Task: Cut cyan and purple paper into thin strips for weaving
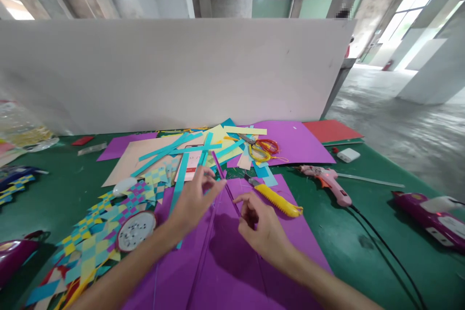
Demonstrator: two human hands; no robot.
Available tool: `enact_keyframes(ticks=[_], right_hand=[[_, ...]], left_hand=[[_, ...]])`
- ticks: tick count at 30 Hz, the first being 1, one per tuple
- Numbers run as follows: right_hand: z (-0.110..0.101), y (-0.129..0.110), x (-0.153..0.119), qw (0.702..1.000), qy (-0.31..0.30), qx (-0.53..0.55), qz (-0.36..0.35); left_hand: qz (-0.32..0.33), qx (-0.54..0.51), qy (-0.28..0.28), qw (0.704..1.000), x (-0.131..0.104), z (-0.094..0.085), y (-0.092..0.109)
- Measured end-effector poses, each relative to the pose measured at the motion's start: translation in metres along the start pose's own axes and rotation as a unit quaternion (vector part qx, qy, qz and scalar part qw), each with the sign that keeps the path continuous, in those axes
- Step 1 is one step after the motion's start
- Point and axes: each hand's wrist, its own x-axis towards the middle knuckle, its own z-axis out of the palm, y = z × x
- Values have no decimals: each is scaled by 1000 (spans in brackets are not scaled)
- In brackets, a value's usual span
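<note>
A narrow purple paper strip [220, 166] slants between my hands above a large purple sheet [232, 261]. My left hand [196, 198] has its thumb tip at the strip's edge and its fingers curled, pinching it about midway along. Lower down, my right hand [263, 225] grips the same strip between thumb and fingertips; the exact contact is partly hidden. Another long purple strip or folded edge [202, 266] runs along the sheet below. Just beyond the right hand lies a yellow-handled utility knife [278, 198]. A phone [192, 162] sits under turquoise strips [178, 186] beyond the left hand.
Woven checkered paper pieces [90, 237] and a round dish of small dark bits [136, 231] lie left. Scissors [250, 139] rest at the back. A pink glue gun [327, 183] with its cord is right, near a maroon tool [432, 218]. A white panel [174, 72] bounds the table.
</note>
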Motion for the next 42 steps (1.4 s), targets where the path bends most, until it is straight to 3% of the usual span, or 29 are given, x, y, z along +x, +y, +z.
enact_keyframes(ticks=[2,5,9,12,15,18,22,29,33,37,39,42], right_hand=[[3,1,-4,999,-27,-32,-28],[5,-2,-8,996,-56,-39,-54],[5,-6,-6,994,-60,93,25],[3,-5,-2,988,-60,132,56],[3,-1,0,987,-60,124,81],[6,5,1,994,-19,65,88],[12,14,3,998,-15,-11,66],[12,11,3,976,-58,-205,49],[11,6,0,953,-88,-288,34],[-2,3,2,962,-121,-245,-19],[-19,0,4,971,-100,-213,-35],[-49,0,9,954,-2,-299,-22]], left_hand=[[-39,-91,-25,995,-16,15,8],[-65,-190,-18,980,-26,27,10],[-74,-264,-9,962,-26,27,7],[-79,-282,-18,956,-26,27,4],[-64,-201,-19,977,-28,27,-2],[21,-12,4,1000,-32,26,-10],[170,193,13,966,-42,22,-14],[202,243,-91,944,-55,28,-17],[203,264,-84,939,-57,30,-15],[245,258,-81,931,-60,32,-15],[260,261,-91,925,-61,34,-17],[264,262,-85,924,-61,35,-20]])
